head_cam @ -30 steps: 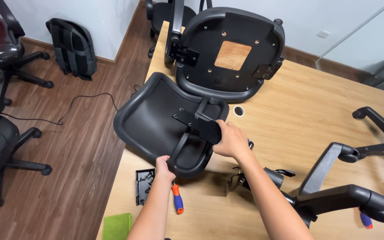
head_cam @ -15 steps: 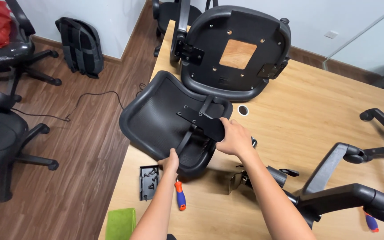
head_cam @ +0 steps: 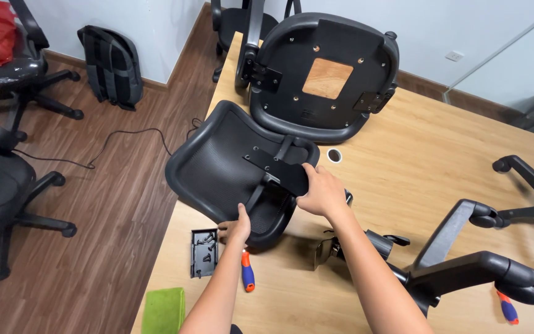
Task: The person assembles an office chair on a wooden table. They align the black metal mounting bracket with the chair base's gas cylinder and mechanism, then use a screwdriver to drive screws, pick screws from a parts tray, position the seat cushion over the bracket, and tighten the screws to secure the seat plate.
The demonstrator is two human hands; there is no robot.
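Chair backrest [head_cam: 230,158] held tilted over near-left desk [head_cam: 415,167] edge. Left hand [head_cam: 236,227] closed on lower rim; right hand [head_cam: 321,192] gripped on central bracket [head_cam: 279,166]. Rim best kept supported, bracket squared; screw tray [head_cam: 203,250] kept clear.

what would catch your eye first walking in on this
Two bare hands on a black chair backrest at the wooden table's left edge: the left hand at its lower rim, the right hand at its bracket. Behind it lies an upturned chair seat, with black armrests at right.
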